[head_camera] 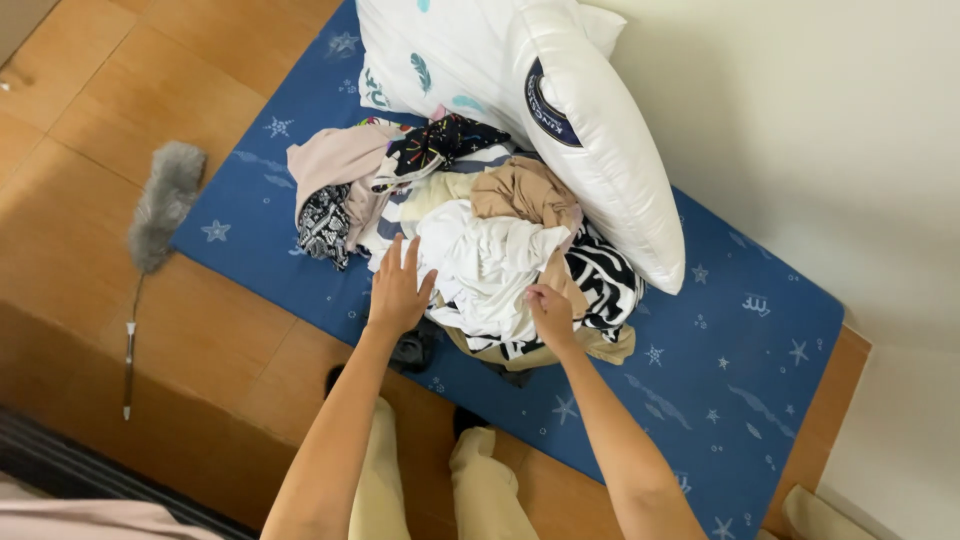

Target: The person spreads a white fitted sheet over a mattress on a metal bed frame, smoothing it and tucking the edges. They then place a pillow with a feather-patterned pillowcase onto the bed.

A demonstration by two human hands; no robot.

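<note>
Clothes pile (480, 250) could slump off the blue mattress's (700, 370) near edge, left hand (397, 292) flat and released, right hand (550, 315) pinching the white garment (480, 265).

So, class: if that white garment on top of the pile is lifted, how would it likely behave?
The white garment lies crumpled in soft folds, so it would probably droop limply. It looks thin, so likely light. The right hand pinches its edge; it may drag clothes tangled beneath it.

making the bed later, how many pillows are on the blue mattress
2. A plain white pillow leans on the clothes pile; a feather-print pillow lies behind it at the mattress head. Others may be hidden beyond the frame.
</note>
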